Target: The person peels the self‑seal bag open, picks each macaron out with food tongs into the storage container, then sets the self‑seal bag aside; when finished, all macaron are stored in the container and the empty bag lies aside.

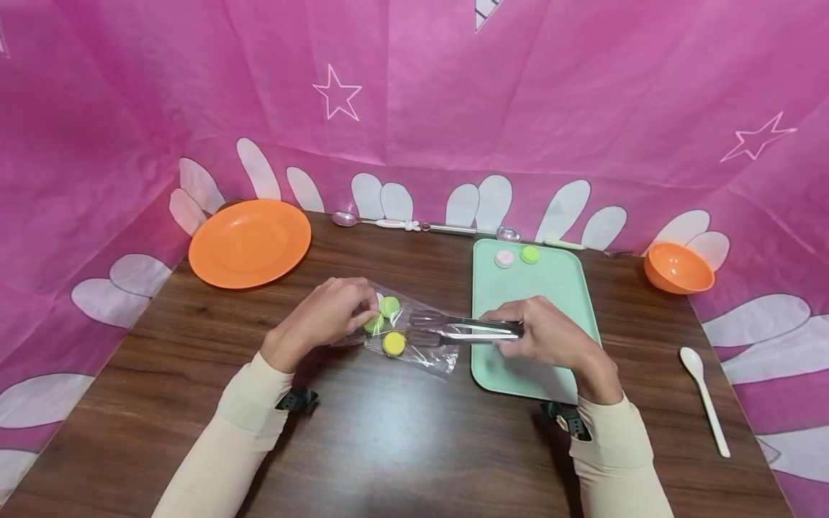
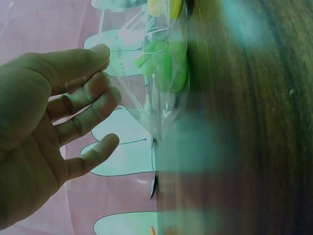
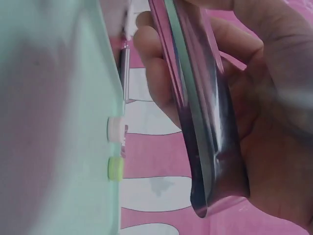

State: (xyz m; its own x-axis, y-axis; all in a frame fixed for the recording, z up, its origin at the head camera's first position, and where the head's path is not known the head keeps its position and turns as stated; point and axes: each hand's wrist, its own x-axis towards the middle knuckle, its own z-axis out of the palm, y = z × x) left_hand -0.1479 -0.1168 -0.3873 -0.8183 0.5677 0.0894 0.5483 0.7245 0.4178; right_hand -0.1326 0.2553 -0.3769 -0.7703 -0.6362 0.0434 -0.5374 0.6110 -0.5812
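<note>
My left hand pinches the film of a clear plastic bag between thumb and fingertips, plain in the left wrist view too. Inside the bag lie a yellow macaron-like disc and green discs; a whitish one is partly hidden behind my fingers. My right hand grips metal tongs, which point left with their two tips apart at the bag's open side, close to the yellow disc. In the right wrist view the tongs' rear end rests against my palm.
A mint-green tray lies under my right hand, bearing a pink disc and a green disc. An orange plate stands back left, an orange bowl back right. A white spoon lies right; several utensils line the back edge.
</note>
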